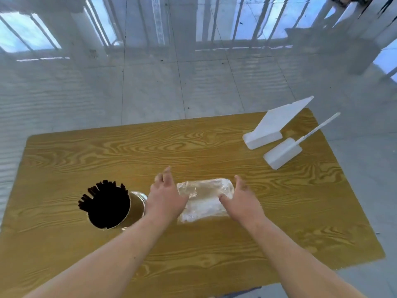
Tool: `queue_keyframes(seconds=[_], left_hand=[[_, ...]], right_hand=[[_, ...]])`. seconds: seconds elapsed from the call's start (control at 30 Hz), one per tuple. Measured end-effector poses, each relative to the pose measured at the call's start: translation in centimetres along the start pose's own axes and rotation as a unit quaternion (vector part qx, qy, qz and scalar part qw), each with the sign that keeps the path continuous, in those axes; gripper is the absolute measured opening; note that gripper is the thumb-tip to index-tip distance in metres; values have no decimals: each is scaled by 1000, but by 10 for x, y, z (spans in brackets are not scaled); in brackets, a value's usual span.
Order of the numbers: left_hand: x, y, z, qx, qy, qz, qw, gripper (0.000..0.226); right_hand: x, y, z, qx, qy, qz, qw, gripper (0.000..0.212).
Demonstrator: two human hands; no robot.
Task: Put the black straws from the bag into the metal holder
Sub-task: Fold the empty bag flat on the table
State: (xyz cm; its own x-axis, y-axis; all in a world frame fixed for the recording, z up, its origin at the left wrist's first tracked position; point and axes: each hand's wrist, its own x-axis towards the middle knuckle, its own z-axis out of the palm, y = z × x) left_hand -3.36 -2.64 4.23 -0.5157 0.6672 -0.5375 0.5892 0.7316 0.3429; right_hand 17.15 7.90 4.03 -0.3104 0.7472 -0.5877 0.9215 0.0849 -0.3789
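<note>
A shiny metal holder [137, 204] stands on the left half of the wooden table [214, 147], packed with black straws [107, 203] that stick up and fan to the left. A clear plastic bag [204, 198] lies flat in the middle of the table and looks empty. My left hand [165, 201] hovers at the bag's left end, fingers spread, just right of the holder. My right hand [242, 201] is at the bag's right end, fingers apart, thumb touching the plastic. Neither hand holds a straw.
Two white plastic stands sit at the table's far right: a wide sign holder [270, 127] and a narrow one with a thin rod [287, 151]. Pale floor tiles surround the table, with a railing beyond.
</note>
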Motion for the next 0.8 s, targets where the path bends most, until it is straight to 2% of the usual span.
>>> queue_keyframes(seconds=[0.1, 0.2, 0.3, 0.5, 0.8], left_hand=[[3, -1, 27, 21, 99, 116, 988, 82], [9, 4, 57, 20, 107, 195, 975, 70], [19, -4, 93, 97, 55, 191, 975, 65], [33, -19, 130, 109, 154, 232, 954, 66], [29, -14, 128, 135, 140, 206, 959, 63]], right_hand=[[2, -4, 17, -70, 108, -160, 979, 78], [18, -5, 39, -88, 124, -273, 950, 69], [32, 11, 65, -168, 69, -270, 946, 68], [54, 40, 98, -173, 168, -312, 919, 66], [50, 36, 95, -191, 126, -289, 930, 66]])
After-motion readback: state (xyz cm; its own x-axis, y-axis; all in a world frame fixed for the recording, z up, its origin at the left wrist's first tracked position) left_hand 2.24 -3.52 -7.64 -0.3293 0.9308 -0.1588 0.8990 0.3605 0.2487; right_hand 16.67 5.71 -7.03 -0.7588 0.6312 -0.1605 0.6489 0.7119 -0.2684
